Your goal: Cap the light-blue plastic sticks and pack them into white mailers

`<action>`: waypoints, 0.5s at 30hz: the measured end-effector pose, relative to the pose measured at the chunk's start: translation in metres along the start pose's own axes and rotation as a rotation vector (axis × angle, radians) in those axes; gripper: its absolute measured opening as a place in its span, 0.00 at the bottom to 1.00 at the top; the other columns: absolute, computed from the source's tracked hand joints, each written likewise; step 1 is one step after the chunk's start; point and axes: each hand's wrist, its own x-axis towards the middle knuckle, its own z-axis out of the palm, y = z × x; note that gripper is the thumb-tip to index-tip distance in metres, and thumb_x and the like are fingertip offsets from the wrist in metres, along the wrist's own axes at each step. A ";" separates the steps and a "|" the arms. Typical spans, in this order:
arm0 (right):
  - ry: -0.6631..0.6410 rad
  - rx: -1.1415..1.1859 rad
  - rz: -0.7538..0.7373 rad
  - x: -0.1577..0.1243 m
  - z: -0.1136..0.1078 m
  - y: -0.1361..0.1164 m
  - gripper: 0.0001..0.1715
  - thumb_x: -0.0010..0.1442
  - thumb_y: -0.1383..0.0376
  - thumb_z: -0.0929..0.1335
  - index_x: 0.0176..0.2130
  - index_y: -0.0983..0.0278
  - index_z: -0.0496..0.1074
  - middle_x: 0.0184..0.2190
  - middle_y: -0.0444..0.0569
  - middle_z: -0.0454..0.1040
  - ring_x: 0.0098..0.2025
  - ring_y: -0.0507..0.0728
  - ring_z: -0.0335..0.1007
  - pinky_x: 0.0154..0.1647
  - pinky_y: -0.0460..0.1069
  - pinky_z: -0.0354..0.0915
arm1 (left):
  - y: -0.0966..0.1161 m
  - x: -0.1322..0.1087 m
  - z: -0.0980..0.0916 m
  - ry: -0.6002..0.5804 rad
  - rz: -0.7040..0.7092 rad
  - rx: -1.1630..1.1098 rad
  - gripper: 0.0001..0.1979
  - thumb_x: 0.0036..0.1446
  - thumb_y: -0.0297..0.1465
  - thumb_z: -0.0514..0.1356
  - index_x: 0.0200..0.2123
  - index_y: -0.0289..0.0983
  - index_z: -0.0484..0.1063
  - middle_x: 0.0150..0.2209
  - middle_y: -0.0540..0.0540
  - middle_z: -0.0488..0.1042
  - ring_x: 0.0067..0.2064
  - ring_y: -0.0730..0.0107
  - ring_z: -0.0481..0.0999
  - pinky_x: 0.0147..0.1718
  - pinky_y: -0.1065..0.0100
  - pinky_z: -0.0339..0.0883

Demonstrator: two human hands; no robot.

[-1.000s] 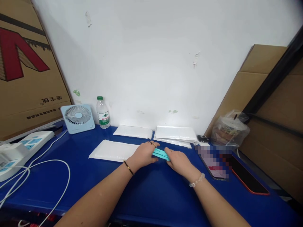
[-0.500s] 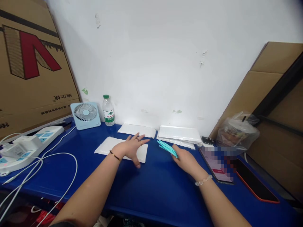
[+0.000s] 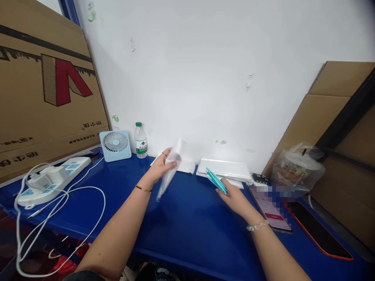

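My left hand (image 3: 162,166) pinches a flat white packet (image 3: 167,180), held tilted on edge above the table and partly smeared by motion. Behind it another white packet (image 3: 186,168) lies against the wall, half covered by the hand. My right hand (image 3: 234,196) is closed round several thin turquoise sticks or strips (image 3: 216,181); their exact kind I cannot make out. Their far ends point up and left, in front of a stack of white packets (image 3: 224,168) at the foot of the wall.
On the left are a power strip (image 3: 72,166) with white cables, a light blue fan (image 3: 115,146) and a water bottle (image 3: 141,140). To the right lie two phones (image 3: 275,218) (image 3: 322,232), a small black item (image 3: 260,179) and a bagged cup (image 3: 295,168). Cardboard flanks the blue table (image 3: 190,226).
My left hand, open over the flat-lying white packet before, has closed on it and lifted it from the table. The turquoise sticks in my right hand now point more steeply upward.
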 end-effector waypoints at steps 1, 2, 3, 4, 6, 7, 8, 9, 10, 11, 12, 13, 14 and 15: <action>0.003 0.074 -0.016 -0.001 0.000 -0.003 0.12 0.61 0.57 0.60 0.42 0.61 0.63 0.25 0.43 0.67 0.25 0.54 0.61 0.25 0.46 0.54 | 0.003 0.000 0.003 0.085 0.003 -0.256 0.22 0.47 0.39 0.59 0.45 0.36 0.68 0.42 0.44 0.73 0.45 0.59 0.73 0.48 0.59 0.65; -0.004 0.136 -0.029 -0.002 0.001 -0.008 0.13 0.61 0.56 0.61 0.43 0.60 0.63 0.25 0.42 0.66 0.24 0.54 0.60 0.25 0.46 0.54 | 0.004 -0.001 0.007 0.166 -0.003 -0.501 0.21 0.49 0.41 0.56 0.44 0.36 0.68 0.41 0.44 0.74 0.44 0.60 0.73 0.48 0.57 0.65; -0.016 0.183 -0.037 -0.004 0.002 -0.012 0.15 0.61 0.55 0.61 0.44 0.60 0.63 0.25 0.42 0.66 0.23 0.53 0.58 0.24 0.46 0.54 | 0.003 -0.001 0.011 0.243 -0.019 -0.723 0.20 0.50 0.42 0.55 0.43 0.36 0.68 0.40 0.44 0.74 0.43 0.60 0.74 0.48 0.55 0.66; -0.037 0.216 -0.047 -0.006 0.004 -0.017 0.15 0.61 0.55 0.61 0.44 0.60 0.63 0.25 0.41 0.65 0.22 0.52 0.57 0.23 0.46 0.53 | 0.000 -0.002 0.016 0.316 -0.044 -0.912 0.19 0.50 0.42 0.54 0.42 0.36 0.68 0.39 0.44 0.74 0.42 0.60 0.74 0.47 0.52 0.66; -0.089 0.230 -0.075 -0.010 0.008 -0.027 0.13 0.61 0.55 0.61 0.42 0.61 0.63 0.24 0.41 0.64 0.22 0.51 0.56 0.23 0.45 0.53 | -0.011 -0.002 0.023 0.462 -0.106 -1.195 0.18 0.49 0.41 0.54 0.40 0.36 0.68 0.37 0.44 0.74 0.40 0.60 0.75 0.47 0.48 0.65; -0.112 0.210 -0.089 -0.012 0.009 -0.031 0.12 0.62 0.56 0.60 0.40 0.61 0.62 0.24 0.40 0.64 0.22 0.51 0.56 0.23 0.45 0.52 | -0.018 -0.002 0.025 0.521 -0.138 -1.293 0.17 0.49 0.41 0.55 0.39 0.36 0.68 0.36 0.44 0.73 0.38 0.60 0.75 0.46 0.46 0.65; -0.129 0.169 -0.099 -0.014 0.011 -0.034 0.10 0.63 0.57 0.59 0.38 0.61 0.62 0.23 0.40 0.63 0.22 0.51 0.56 0.23 0.45 0.51 | -0.024 -0.003 0.027 0.563 -0.162 -1.366 0.16 0.49 0.40 0.55 0.38 0.36 0.68 0.35 0.44 0.73 0.37 0.61 0.76 0.46 0.45 0.64; -0.140 0.110 -0.107 -0.015 0.012 -0.036 0.09 0.63 0.58 0.58 0.36 0.61 0.60 0.22 0.40 0.62 0.22 0.51 0.56 0.23 0.45 0.51 | -0.030 -0.003 0.028 0.589 -0.182 -1.418 0.15 0.49 0.40 0.55 0.37 0.36 0.68 0.35 0.45 0.73 0.35 0.61 0.76 0.46 0.44 0.64; -0.146 0.032 -0.112 -0.016 0.013 -0.037 0.08 0.63 0.60 0.58 0.35 0.61 0.60 0.23 0.40 0.63 0.23 0.52 0.58 0.23 0.45 0.50 | -0.036 -0.003 0.028 0.608 -0.191 -1.453 0.15 0.49 0.39 0.54 0.36 0.36 0.68 0.34 0.45 0.72 0.34 0.62 0.75 0.46 0.44 0.64; -0.146 -0.061 -0.112 -0.016 0.014 -0.036 0.06 0.63 0.62 0.58 0.35 0.61 0.59 0.23 0.41 0.64 0.24 0.52 0.60 0.24 0.45 0.49 | -0.040 -0.003 0.027 0.624 -0.194 -1.474 0.14 0.49 0.39 0.54 0.35 0.36 0.68 0.33 0.46 0.72 0.33 0.63 0.75 0.45 0.44 0.64; -0.145 -0.164 -0.108 -0.015 0.015 -0.036 0.04 0.62 0.64 0.59 0.36 0.61 0.59 0.24 0.42 0.66 0.25 0.53 0.62 0.25 0.45 0.49 | -0.044 -0.003 0.026 0.643 -0.193 -1.485 0.13 0.49 0.39 0.54 0.34 0.36 0.68 0.32 0.46 0.72 0.32 0.63 0.75 0.44 0.45 0.65; -0.145 -0.268 -0.101 -0.015 0.016 -0.035 0.02 0.61 0.66 0.59 0.37 0.62 0.59 0.26 0.43 0.68 0.26 0.54 0.64 0.25 0.46 0.48 | -0.047 -0.002 0.025 0.668 -0.187 -1.489 0.12 0.49 0.39 0.54 0.33 0.37 0.67 0.31 0.47 0.71 0.32 0.64 0.75 0.44 0.46 0.65; -0.143 -0.363 -0.093 -0.014 0.017 -0.034 0.04 0.60 0.67 0.60 0.39 0.62 0.60 0.28 0.45 0.69 0.27 0.55 0.65 0.25 0.46 0.47 | -0.049 -0.002 0.025 0.692 -0.180 -1.486 0.12 0.49 0.39 0.54 0.32 0.37 0.67 0.30 0.47 0.71 0.31 0.65 0.75 0.44 0.46 0.66; -0.140 -0.443 -0.086 -0.013 0.017 -0.034 0.06 0.59 0.68 0.60 0.40 0.62 0.60 0.29 0.46 0.70 0.28 0.55 0.67 0.25 0.46 0.46 | -0.050 -0.002 0.025 0.710 -0.176 -1.478 0.12 0.49 0.39 0.54 0.32 0.37 0.67 0.30 0.47 0.71 0.31 0.65 0.74 0.44 0.47 0.66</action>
